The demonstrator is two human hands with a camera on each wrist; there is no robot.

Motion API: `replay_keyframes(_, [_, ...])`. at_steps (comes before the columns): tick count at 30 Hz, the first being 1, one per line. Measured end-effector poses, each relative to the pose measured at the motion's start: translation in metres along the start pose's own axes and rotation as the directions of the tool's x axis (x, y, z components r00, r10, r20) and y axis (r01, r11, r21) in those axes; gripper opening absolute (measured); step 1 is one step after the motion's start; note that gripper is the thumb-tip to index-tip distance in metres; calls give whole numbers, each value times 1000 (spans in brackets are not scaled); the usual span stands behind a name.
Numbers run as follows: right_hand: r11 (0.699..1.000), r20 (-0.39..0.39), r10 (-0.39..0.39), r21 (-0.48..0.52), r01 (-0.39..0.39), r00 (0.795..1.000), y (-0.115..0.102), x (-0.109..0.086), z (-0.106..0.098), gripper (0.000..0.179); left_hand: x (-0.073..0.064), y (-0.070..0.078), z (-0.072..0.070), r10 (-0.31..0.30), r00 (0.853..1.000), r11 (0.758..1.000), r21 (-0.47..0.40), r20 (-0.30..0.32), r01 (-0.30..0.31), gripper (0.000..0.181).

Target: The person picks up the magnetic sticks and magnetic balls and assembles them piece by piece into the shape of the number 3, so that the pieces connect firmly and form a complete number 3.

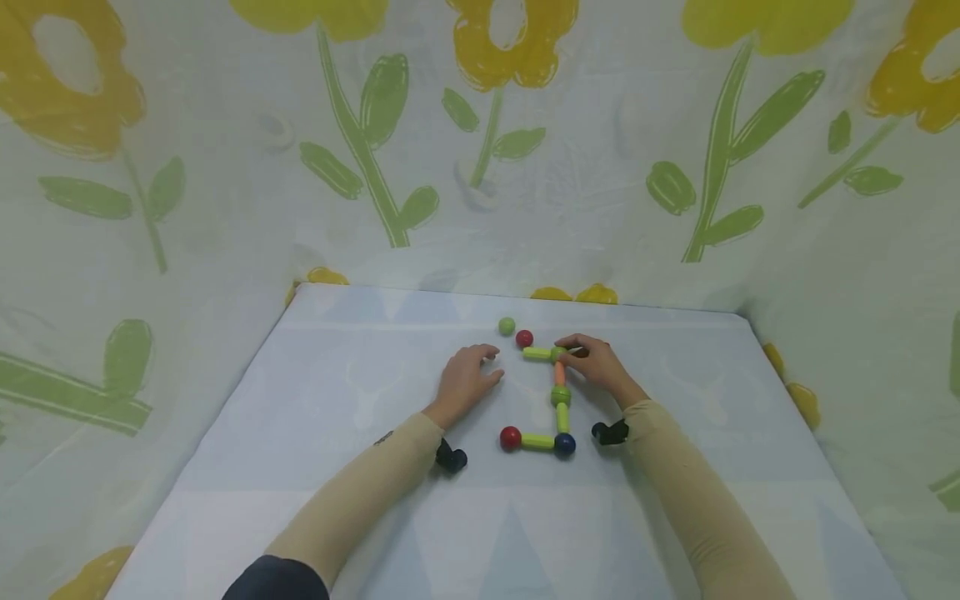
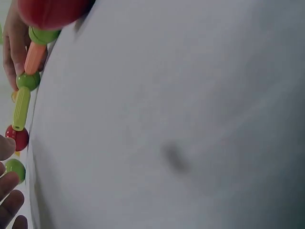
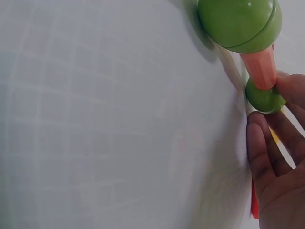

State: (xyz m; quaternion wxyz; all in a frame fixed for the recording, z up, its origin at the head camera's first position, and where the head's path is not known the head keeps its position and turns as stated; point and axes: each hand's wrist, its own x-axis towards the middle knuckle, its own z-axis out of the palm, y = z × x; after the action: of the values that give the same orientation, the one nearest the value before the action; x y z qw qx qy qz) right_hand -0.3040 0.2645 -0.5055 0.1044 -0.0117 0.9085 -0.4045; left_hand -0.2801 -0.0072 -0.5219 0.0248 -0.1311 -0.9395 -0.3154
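A chain of toy sticks and balls lies on the table. My right hand (image 1: pixel 597 364) pinches its upper green ball (image 1: pixel 557 354), with thumb and fingertips at the ball in the right wrist view. From that ball a lime stick (image 1: pixel 536 354) points left and an orange stick (image 1: pixel 559 374) runs down to a second green ball (image 1: pixel 561 395). Below follow another lime stick (image 1: pixel 562 418), a dark blue ball (image 1: pixel 565 445), a third lime stick (image 1: pixel 537 442) and a red ball (image 1: pixel 510 437). Left of the chain, my left hand (image 1: pixel 463 381) holds nothing, its fingers loosely bent.
Another red ball (image 1: pixel 524 338) sits just beyond the upper lime stick's free end, with a light green ball (image 1: pixel 507 326) behind it. A flower-print cloth (image 1: pixel 570 192) hangs behind the table (image 1: pixel 360 375). Dark wrist devices (image 1: pixel 452 458) show under both forearms.
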Motion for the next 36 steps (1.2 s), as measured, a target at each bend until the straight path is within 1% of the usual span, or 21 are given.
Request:
replay_keyframes(5, [999, -2, 26, 21, -26, 1000, -1, -1, 1, 34, 16, 2, 2, 11, 1000, 1000, 14, 17, -12, 40])
replay_keyframes(7, [1000, -3, 22, 21, -22, 1000, -2, -2, 1, 35, 21, 2, 3, 15, 1000, 1000, 14, 25, -16, 40])
replay_keyframes(13, [999, -11, 10, 31, -10, 1000, -4, -5, 0, 35, 33, 3, 6, -3, 999, 1000, 13, 42, 2, 43])
replay_keyframes(16, [999, -11, 6, 34, -6, 1000, -4, -5, 0, 34, 37, 3, 6, 15, 999, 1000, -1, 34, -15, 42])
replay_keyframes(21, [1000, -10, -2, 30, 2, 1000, -2, -4, 0, 34, 44, 2, 4, 71, 997, 997, -16, 1, -71, 37])
replay_keyframes(23, [999, -13, 7, 34, -6, 1000, -2, -3, 1, 34, 46, 3, 4, 85, 996, 996, -14, -5, -85, 36])
replay_keyframes(27, [999, -17, 21, 46, -20, 1000, -2, -1, 1, 34, 49, 6, 5, 101, 995, 995, -7, 4, -101, 36])
replay_keyframes(36, [998, -14, 34, 46, -33, 999, -3, -3, 1, 34, 54, 15, 8, 91, 995, 996, -4, 49, -91, 40])
